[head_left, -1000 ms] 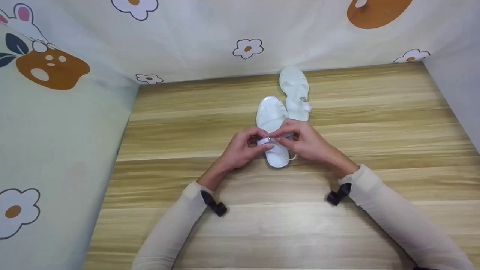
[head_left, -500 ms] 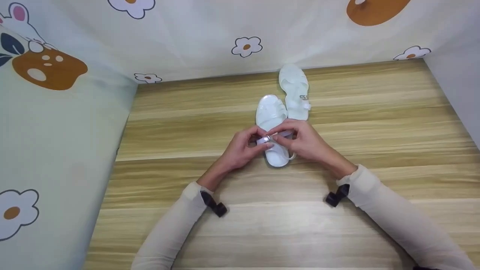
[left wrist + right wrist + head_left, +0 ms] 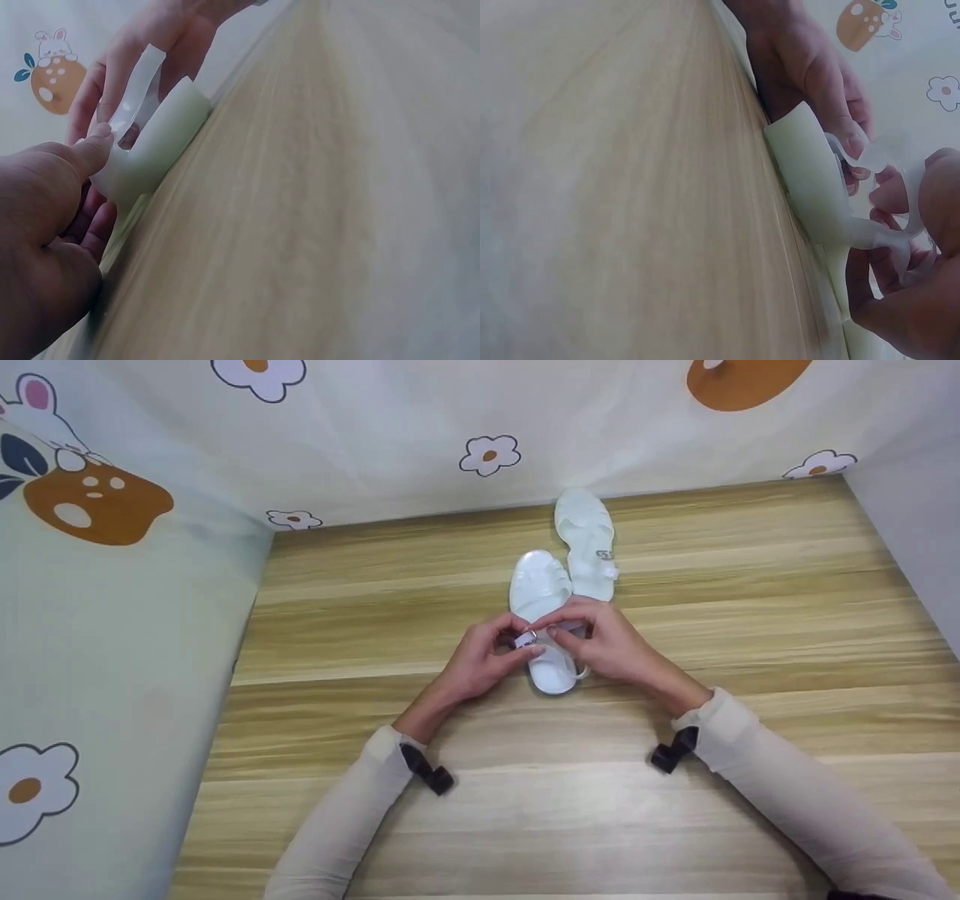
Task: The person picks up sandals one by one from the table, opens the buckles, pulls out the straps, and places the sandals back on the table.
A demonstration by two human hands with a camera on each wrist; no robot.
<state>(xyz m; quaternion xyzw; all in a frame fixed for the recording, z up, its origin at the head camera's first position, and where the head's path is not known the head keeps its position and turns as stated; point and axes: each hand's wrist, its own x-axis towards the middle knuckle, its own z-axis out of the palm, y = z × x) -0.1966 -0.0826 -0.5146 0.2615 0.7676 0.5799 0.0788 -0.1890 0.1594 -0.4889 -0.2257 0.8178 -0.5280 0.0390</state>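
A white sandal point(image 3: 541, 585) lies on the wooden table point(image 3: 750, 607), its heel point(image 3: 154, 142) toward me. Both hands meet over its heel end. My left hand point(image 3: 491, 654) pinches the strap end with the small metal buckle point(image 3: 527, 638). My right hand point(image 3: 604, 641) pinches the white ankle strap point(image 3: 881, 232) from the other side; the strap loops up off the heel point(image 3: 806, 172). In the wrist views the fingers curl round the thin strap point(image 3: 139, 86). A second white sandal point(image 3: 586, 544) lies just behind and to the right, touching the first.
Patterned cloth walls point(image 3: 112, 585) with flowers and orange shapes close the table at the left and back; a grey wall point(image 3: 915, 532) stands at the right. Bare wood spreads on both sides of the sandals and toward me.
Almost nothing moved: both hands stay on the strap and buckle, with only small finger shifts. The whole view slid slightly downward.
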